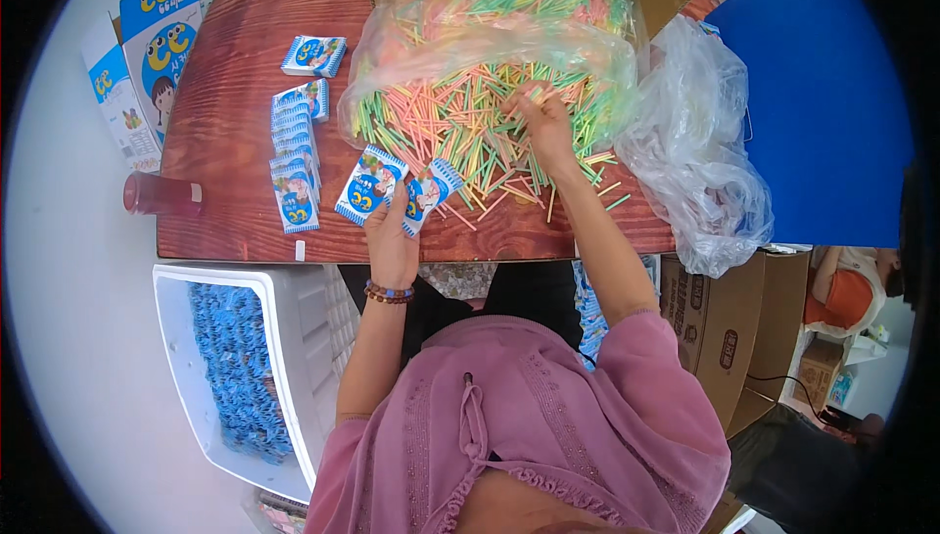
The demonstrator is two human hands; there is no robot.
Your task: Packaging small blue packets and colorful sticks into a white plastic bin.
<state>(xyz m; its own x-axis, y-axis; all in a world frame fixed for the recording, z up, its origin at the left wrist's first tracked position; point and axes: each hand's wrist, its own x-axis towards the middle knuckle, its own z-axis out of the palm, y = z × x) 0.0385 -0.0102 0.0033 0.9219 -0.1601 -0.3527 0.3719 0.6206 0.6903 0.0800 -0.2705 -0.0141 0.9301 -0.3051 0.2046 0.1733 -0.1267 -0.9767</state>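
My left hand (391, 245) is closed around the lower edges of two small blue-and-white packets at the table's near side. One packet (371, 185) leans left of the fingers and the other packet (432, 189) tilts to the right. My right hand (545, 128) reaches into a heap of thin pink, yellow and green sticks (441, 108), its fingers pinched together on a few of them. The heap spills from the mouth of a large clear plastic bag (470, 45), which holds many more sticks. Exactly how many sticks the fingers hold is too small to tell.
Left of the bag lie a row of overlapping packets (296, 157) and a short packet stack (314, 55). A pink cylindrical container (162, 194) stands by the left edge. A white foam box (264, 284) full of packets sits below. Crumpled plastic (700, 142) hangs over the right edge.
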